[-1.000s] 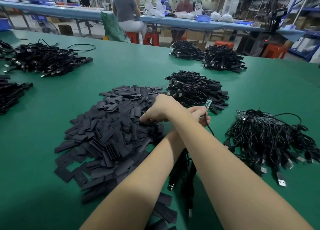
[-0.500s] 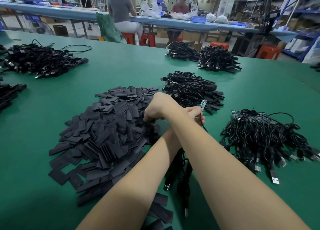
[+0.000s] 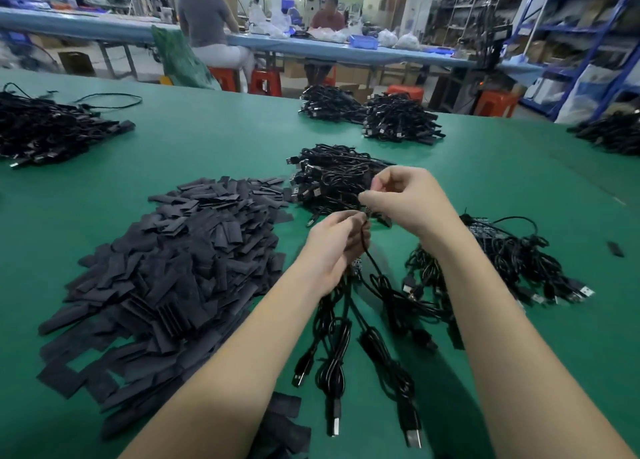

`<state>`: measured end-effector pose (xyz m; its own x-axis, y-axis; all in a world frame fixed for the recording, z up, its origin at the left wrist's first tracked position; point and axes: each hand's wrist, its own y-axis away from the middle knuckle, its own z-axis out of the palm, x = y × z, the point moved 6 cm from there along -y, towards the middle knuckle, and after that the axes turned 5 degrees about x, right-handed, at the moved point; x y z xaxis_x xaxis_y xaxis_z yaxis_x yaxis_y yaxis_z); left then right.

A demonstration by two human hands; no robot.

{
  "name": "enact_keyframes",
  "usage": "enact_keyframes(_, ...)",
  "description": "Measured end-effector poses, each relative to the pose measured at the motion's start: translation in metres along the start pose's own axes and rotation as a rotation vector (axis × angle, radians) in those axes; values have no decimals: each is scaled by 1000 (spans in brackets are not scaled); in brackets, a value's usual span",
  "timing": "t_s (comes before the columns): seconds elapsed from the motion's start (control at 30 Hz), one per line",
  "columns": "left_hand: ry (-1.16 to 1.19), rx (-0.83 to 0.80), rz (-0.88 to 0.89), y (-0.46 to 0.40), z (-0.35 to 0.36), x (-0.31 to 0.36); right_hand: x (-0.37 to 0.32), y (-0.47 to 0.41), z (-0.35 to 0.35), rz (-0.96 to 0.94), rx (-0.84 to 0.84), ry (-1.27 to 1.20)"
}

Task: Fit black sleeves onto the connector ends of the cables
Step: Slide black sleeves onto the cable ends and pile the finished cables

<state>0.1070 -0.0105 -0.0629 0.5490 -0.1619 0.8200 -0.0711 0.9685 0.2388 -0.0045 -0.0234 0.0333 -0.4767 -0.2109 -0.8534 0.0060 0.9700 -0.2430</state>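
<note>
A factory assembly floor: long green worktable (image 3: 207,153) heaped with bundled black cables (image 3: 398,122), seated workers (image 3: 207,18) at a blue bench (image 3: 346,48), stocked metal shelving (image 3: 571,25) behind

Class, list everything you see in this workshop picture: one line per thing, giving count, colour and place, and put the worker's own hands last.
sleeve pile: one heap, black, left of the hands on the table.
cable heaps: six, black; nearest at right, one behind the hands, two at the far edge, one far left, one far right.
held cables: a bunch, black, hanging from the left hand.
table: one, green.
stools: several, red-orange, beyond the table.
people: at least two, seated at the blue bench.
shelving: blue, far right.
left hand: grips the cable bunch.
right hand: pinches something small and black.
</note>
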Motion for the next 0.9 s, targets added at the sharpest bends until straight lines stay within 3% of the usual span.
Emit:
enact_keyframes(0.17, -6, -81, 1, -3, 0, 2, 45, 9, -28, 207, 9, -547)
enact_keyframes(0.33, -74, -115, 13, 1, 3, 4, 62, 15, -26, 214, -46, -782)
enact_keyframes(0.63, -166, -133, 59, 5, 4, 18, 60, 16, -24, 187, -22, -876)
enact_keyframes(0.9, -175, -195, 36, 5, 1, 24, 59, 20, -23, 117, -125, -858)
